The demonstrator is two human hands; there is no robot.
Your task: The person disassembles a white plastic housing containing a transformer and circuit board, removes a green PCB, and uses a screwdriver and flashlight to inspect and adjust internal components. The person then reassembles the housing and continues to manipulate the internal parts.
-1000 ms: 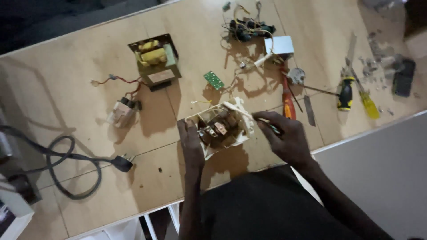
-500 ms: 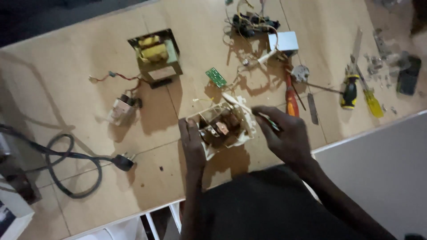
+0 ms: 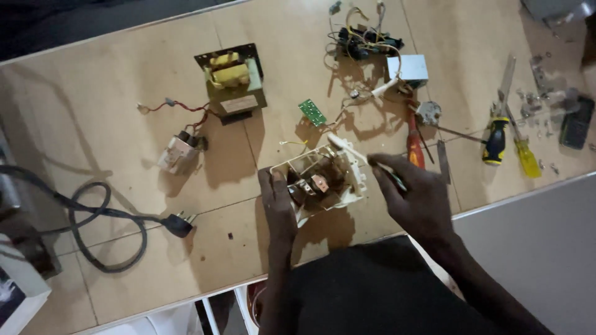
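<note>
a: starting from the left, what's lying around the white switch housing (image 3: 321,182)?

b: farthest out on that side is the black power cord (image 3: 105,217), its plug pointing toward the housing. nearer, up and to the left of the housing, sits a small relay with red wires (image 3: 180,149), and above that the transformer with yellow windings (image 3: 231,77). all of these lie well apart from the housing, already loose on the wooden table (image 3: 93,93).

a: and your hands?

b: my left hand (image 3: 277,208) is clamped on the housing's left edge, thumb and fingers wrapped round it, holding it tilted just off the table. the housing is open on top, and i can see brown and copper-coloured parts inside it, so as i judge it the stripping isn't finished here. my right hand (image 3: 416,198) is just to the right of the housing, not touching it, fingers curled together around a thin dark tool (image 3: 388,174) whose tip points back at the housing.

a: what's past that hand?

b: just above the housing is a small green circuit board (image 3: 312,112). up and to the right of the housing is a tangle of wires (image 3: 363,40) beside a white box (image 3: 408,67), then a red-handled screwdriver (image 3: 415,146), and farther right a black and yellow screwdriver (image 3: 495,141) next to a yellow one (image 3: 528,158). i'd say much is taken apart; the parts inside the housing are left.
</note>
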